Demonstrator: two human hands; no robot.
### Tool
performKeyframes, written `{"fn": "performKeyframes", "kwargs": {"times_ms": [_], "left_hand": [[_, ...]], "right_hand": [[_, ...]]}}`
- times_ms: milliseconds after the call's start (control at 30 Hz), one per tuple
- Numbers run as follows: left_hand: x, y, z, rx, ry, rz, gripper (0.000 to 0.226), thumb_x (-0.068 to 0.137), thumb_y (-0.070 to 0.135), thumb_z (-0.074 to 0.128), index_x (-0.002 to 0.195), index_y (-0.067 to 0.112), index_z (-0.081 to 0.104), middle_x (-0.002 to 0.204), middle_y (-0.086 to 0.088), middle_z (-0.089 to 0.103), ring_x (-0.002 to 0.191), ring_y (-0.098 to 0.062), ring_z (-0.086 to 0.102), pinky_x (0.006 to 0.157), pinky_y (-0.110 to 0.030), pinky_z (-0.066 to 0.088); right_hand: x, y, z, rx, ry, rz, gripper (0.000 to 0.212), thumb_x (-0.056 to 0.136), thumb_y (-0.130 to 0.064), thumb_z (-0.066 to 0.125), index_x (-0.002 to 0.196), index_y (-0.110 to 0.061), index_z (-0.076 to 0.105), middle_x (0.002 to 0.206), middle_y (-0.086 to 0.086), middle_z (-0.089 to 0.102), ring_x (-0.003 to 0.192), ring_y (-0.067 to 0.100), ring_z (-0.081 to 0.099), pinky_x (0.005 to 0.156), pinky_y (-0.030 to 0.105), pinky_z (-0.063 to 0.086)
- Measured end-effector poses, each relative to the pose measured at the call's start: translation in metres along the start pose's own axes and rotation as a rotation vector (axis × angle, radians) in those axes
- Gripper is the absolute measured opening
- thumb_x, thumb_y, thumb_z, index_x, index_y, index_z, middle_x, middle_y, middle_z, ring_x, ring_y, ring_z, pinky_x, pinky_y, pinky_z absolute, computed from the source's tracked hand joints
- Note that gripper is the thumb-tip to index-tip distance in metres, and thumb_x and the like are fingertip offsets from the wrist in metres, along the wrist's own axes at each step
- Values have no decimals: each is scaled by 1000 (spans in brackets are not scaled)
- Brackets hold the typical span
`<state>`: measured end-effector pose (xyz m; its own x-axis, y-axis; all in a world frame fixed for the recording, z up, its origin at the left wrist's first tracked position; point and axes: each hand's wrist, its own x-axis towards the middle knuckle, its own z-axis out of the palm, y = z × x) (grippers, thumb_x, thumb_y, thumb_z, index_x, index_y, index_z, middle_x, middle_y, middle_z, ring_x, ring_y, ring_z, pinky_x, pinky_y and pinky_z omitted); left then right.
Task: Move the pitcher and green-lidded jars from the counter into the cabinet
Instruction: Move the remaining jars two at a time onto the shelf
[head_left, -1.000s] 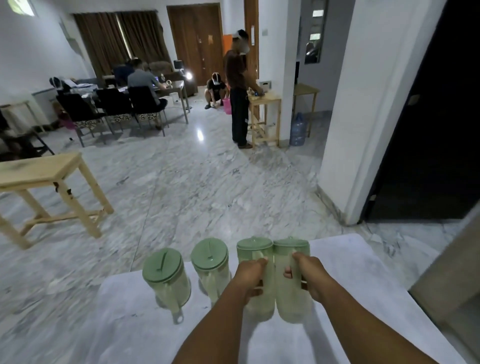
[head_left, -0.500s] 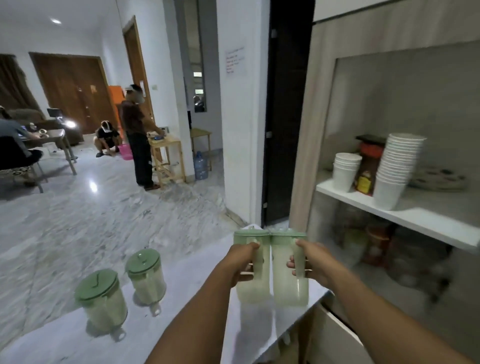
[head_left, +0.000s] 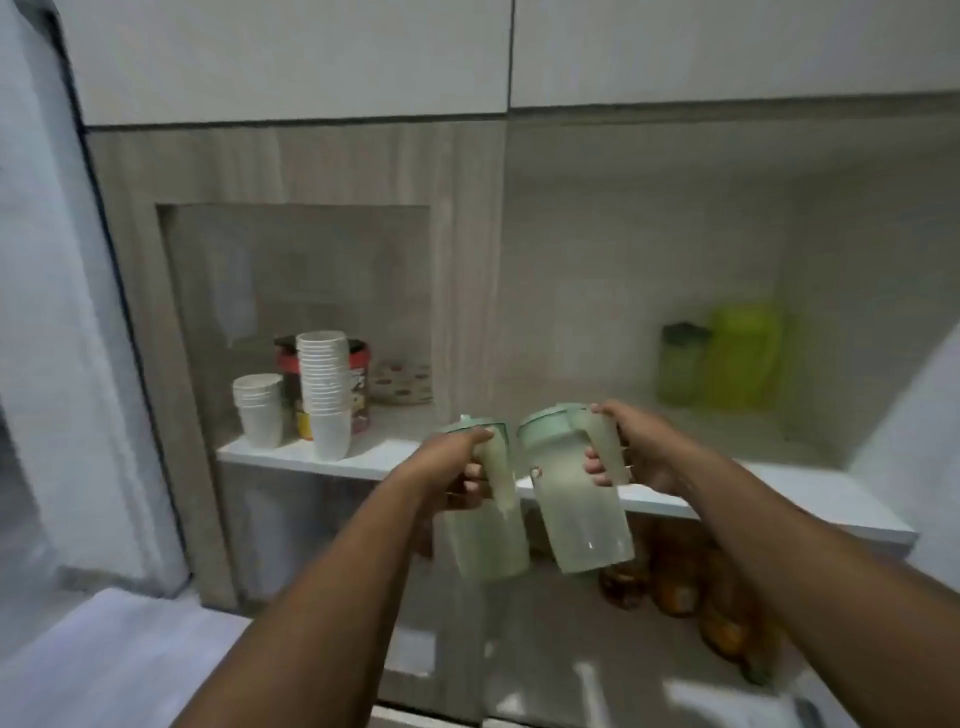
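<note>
I face an open cabinet with a white shelf (head_left: 810, 493). My left hand (head_left: 457, 467) grips the handle of a translucent green-lidded jar (head_left: 488, 540), held in the air just in front of the shelf edge. My right hand (head_left: 634, 447) grips the handle of a second green-lidded jar (head_left: 587, 525), tilted a little to the left. The two jars hang side by side, nearly touching, their lower halves below shelf level. The counter and the other jars are out of view.
On the shelf's left stand two stacks of white paper cups (head_left: 322, 389) in front of a red-lidded canister (head_left: 358, 364) and a patterned box (head_left: 402, 382). A dark-lidded bottle (head_left: 680, 364) and yellow-green container (head_left: 743, 358) stand at the back right. Brown jars (head_left: 675, 577) sit below.
My view has swung right from the counter to the cabinet. Both hands carried their jars up and forward to the shelf edge, and the right jar now tilts.
</note>
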<state>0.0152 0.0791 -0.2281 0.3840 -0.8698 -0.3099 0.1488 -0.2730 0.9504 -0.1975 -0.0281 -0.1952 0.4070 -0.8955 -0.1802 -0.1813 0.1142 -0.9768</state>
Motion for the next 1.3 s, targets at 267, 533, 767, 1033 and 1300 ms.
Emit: {"fn": "performKeyframes", "kwargs": {"times_ms": [267, 533, 767, 1033, 1300], "left_hand": [[70, 41, 188, -104, -26, 126, 35, 90, 37, 61, 104, 5, 69, 79, -6, 73, 58, -18, 67, 59, -26, 54], [152, 69, 250, -43, 97, 247, 37, 79, 46, 61, 98, 15, 69, 99, -12, 77, 89, -28, 73, 80, -40, 56], [268, 83, 246, 56, 110, 212, 27, 78, 27, 63, 96, 11, 74, 104, -16, 77, 86, -27, 68, 78, -39, 55], [382, 118, 234, 59, 54, 145, 26, 88, 21, 67, 109, 6, 67, 124, -20, 67, 113, -38, 64, 74, -37, 50], [445, 136, 245, 118, 71, 144, 13, 99, 24, 57, 97, 12, 61, 124, -18, 64, 115, -37, 62, 82, -42, 57]], "right_hand": [[34, -41, -174, 71, 158, -102, 42, 95, -38, 47, 95, 0, 63, 71, 14, 63, 57, 23, 64, 49, 32, 58], [125, -32, -217, 182, 196, -168, 35, 97, -40, 54, 115, -12, 64, 82, 8, 78, 82, 22, 74, 76, 39, 56], [219, -11, -203, 247, 248, -149, 19, 97, -15, 52, 98, -15, 71, 90, 8, 78, 88, 26, 71, 73, 38, 55], [336, -12, -181, 204, 266, -48, 9, 93, -20, 60, 89, -18, 67, 108, 10, 73, 111, 31, 65, 89, 42, 48], [406, -16, -174, 190, 333, -33, 18, 99, -28, 53, 85, -21, 62, 119, 15, 68, 116, 36, 61, 84, 41, 44]]}}
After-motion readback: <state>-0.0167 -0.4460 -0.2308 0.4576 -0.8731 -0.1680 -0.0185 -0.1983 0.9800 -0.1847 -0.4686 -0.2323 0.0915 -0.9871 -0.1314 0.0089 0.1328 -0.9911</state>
